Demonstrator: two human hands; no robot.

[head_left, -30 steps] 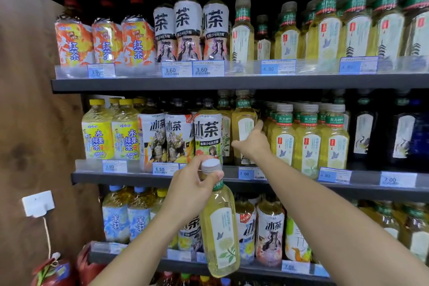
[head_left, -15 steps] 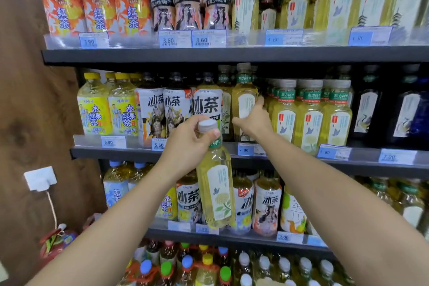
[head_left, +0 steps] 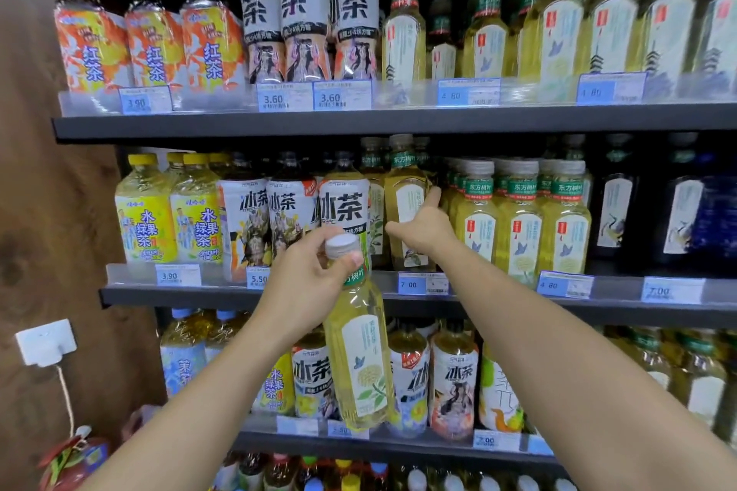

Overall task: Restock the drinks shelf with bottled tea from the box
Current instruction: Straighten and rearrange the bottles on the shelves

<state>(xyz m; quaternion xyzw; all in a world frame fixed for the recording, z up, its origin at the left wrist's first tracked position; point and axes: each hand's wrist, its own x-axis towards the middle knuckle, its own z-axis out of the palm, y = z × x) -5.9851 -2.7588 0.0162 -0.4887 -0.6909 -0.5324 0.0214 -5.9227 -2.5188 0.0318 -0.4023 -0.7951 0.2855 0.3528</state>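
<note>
Over the last second you kept the bottle hanging from your left hand — it stayed low in front of the shelving while the view drew nearer to the shelves, and the cap went from about level with the middle shelf lip to just above it. Your right hand stayed at the tall pale tea bottle on that shelf, thumb out toward 9 o'clock and fingers on its right side; I could not tell whether they were gripping it or only steadying it. I judged that you were still making room, so the restock of this bottle was not yet done.

Your left fingers were curled tight around the neck just under the white cap. The bottle hung nearly upright — long axis vertical, cap toward 12 o'clock and tipped slightly to 11, base toward 5, label facing you. It sat at 7 o'clock from your right hand.
</note>
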